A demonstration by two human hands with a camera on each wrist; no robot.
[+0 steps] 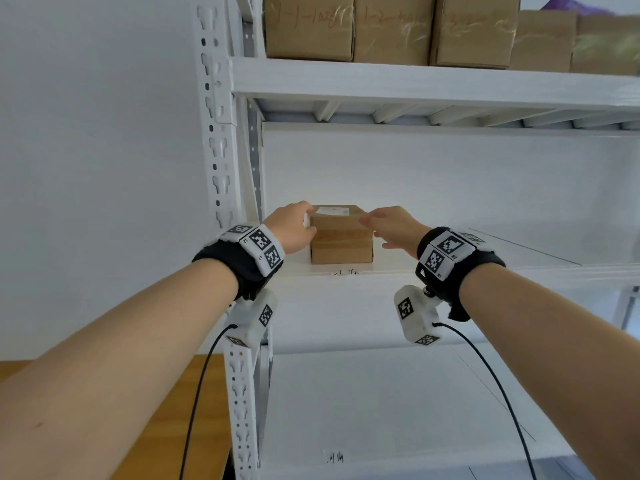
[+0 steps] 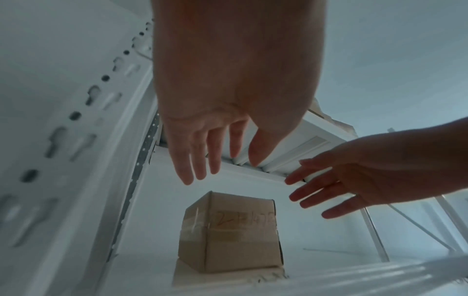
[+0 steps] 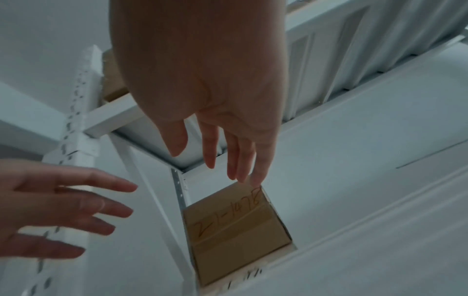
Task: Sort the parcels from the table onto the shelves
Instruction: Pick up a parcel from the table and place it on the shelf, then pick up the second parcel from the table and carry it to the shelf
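While the box [image 1: 341, 233] sat on the middle shelf [image 1: 450, 268], it lay between the two hands and just ahead of their fingertips. The left hand [image 1: 292, 228] and right hand [image 1: 394, 230] flanked it with fingers straight and spread, holding nothing. This parcel looked placed. Above both hands, boxes [image 1: 391, 29] lined the top shelf [image 1: 415, 84]; parcels remaining on the table [image 1: 173, 410] could not be seen.

- The white metal shelf [image 1: 450, 268], at the middle level, carries one brown cardboard parcel [image 1: 341, 244] near its left post, standing at the front edge.
- The upper shelf [image 1: 415, 83] bears a row of cardboard boxes [image 1: 391, 29] side by side.
- A wooden bench [image 1: 194, 410] shows at lower left, beside the post.
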